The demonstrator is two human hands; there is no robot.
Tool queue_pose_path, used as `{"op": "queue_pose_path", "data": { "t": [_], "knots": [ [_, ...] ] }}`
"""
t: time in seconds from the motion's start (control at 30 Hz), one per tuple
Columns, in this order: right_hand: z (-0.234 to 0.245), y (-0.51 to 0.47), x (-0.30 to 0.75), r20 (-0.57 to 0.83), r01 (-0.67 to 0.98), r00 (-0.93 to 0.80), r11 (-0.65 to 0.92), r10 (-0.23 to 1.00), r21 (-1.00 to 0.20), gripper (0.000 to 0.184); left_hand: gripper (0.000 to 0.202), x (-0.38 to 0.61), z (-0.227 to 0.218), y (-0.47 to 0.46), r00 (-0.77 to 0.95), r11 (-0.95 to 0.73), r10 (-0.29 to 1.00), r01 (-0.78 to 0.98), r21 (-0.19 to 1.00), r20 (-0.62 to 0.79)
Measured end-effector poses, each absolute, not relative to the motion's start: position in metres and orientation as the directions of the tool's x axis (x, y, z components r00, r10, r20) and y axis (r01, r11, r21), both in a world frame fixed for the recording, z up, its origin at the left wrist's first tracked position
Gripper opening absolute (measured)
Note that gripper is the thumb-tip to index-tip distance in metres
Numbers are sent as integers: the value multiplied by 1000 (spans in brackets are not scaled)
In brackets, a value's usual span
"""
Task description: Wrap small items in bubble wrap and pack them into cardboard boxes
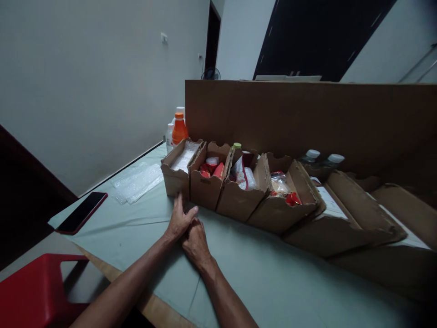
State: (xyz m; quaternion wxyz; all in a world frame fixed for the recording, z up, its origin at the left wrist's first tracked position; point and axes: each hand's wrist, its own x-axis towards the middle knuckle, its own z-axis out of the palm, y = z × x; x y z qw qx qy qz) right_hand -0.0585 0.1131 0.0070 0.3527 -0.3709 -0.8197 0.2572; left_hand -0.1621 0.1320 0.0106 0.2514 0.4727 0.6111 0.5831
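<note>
My left hand (179, 220) rests on the green tablecloth (150, 237), thumb out and fingers stretched to the foot of the leftmost cardboard box (177, 183). It holds nothing that I can see. Close against it, my right hand (195, 243) is curled with its knuckles up, touching the left hand near the thumb. No object shows in its folded fingers. Bubble wrap (185, 156) fills that leftmost box. The second box (205, 187) beside it contains red packets (212, 170). A third box (239, 200) carries a white and red packet (241, 173).
Flat bubble wrap sheets (138, 182) and a phone (83, 212) lie to the left. Bottles, one orange (179, 130), stand behind the boxes. More cardboard boxes (290, 216) run rightward before a tall cardboard panel (290, 114). A red stool (34, 291) stands at lower left.
</note>
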Motion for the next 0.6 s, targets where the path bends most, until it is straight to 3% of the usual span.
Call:
{"op": "queue_pose_path", "data": {
  "t": [0.2,0.6],
  "knots": [
    [4,114,-57,351,440,-500,581,792,-685,49,81,-161,0,124,-457,-105,875,146,984,161],
    [11,108,-59,350,355,-487,548,800,-758,28,75,-153,12,69,-454,-79,887,33,996,86]
  ]
}}
